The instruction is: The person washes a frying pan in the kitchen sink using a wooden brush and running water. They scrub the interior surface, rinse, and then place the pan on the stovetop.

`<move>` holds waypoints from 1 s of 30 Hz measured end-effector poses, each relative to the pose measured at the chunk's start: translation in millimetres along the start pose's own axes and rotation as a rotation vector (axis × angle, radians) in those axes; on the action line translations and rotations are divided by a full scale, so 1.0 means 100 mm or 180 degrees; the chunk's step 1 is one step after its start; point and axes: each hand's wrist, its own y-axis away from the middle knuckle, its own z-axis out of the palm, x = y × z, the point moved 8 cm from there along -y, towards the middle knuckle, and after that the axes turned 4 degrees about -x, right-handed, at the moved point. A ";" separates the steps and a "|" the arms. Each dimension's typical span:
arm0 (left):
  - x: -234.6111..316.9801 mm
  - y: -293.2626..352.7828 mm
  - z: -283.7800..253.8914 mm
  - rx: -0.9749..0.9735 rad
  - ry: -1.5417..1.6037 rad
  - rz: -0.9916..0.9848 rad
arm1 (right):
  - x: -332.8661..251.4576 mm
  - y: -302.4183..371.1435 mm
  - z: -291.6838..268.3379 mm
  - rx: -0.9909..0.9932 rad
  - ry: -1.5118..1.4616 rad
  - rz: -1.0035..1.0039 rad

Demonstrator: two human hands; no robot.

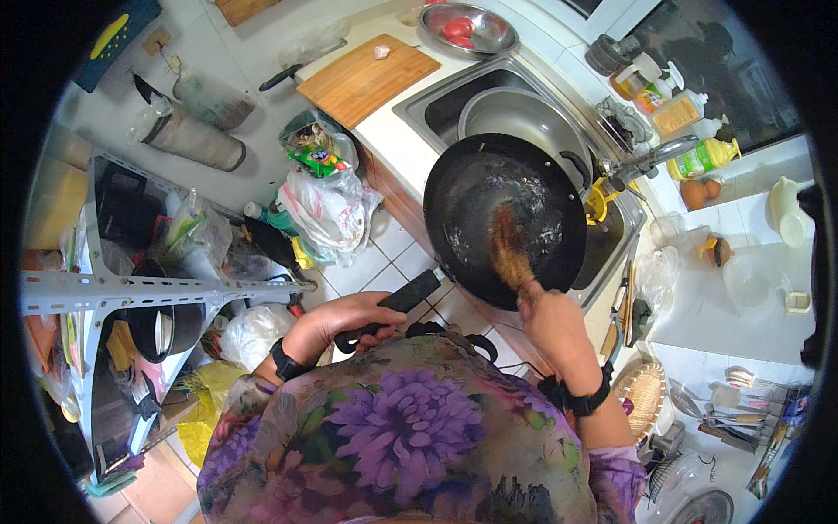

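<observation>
A black wok [463,196] is tilted over the sink's near edge, whitish suds or wet patches on its inside. My left hand [356,316] is closed around its long black handle [412,292], to the left of the pan. In my right hand [559,336] is a brown bristle brush [508,249], its bristles down against the wok's inner surface and blurred by motion. The fingers of that hand wrap the brush's upper end. Behind the wok, partly hidden by it, a large steel basin [515,109] sits in the sink.
The double sink [428,106] has a faucet [650,162] at its right. Left of it lies a wooden cutting board [367,79]; beyond stands a steel bowl [428,22] with red items. Bottles [681,113] line the sill. A metal shelf [166,293] stands at the left.
</observation>
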 end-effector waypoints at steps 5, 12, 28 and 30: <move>0.00 0.02 -0.02 0.0175 -0.0040 -0.0040 | -0.06 -0.52 0.10 0.0276 0.0050 -0.0157; 0.00 0.01 -0.03 0.0092 -0.0004 -0.0009 | 0.48 -0.19 0.07 -0.0195 0.0191 0.0221; 0.07 0.07 -0.01 0.0237 0.0007 0.0009 | 1.02 -0.11 -0.13 -0.0415 -0.0017 0.0252; 0.09 0.09 0.01 0.0278 -0.0045 0.0069 | 0.77 0.10 -0.09 -0.0803 -0.0397 -0.0168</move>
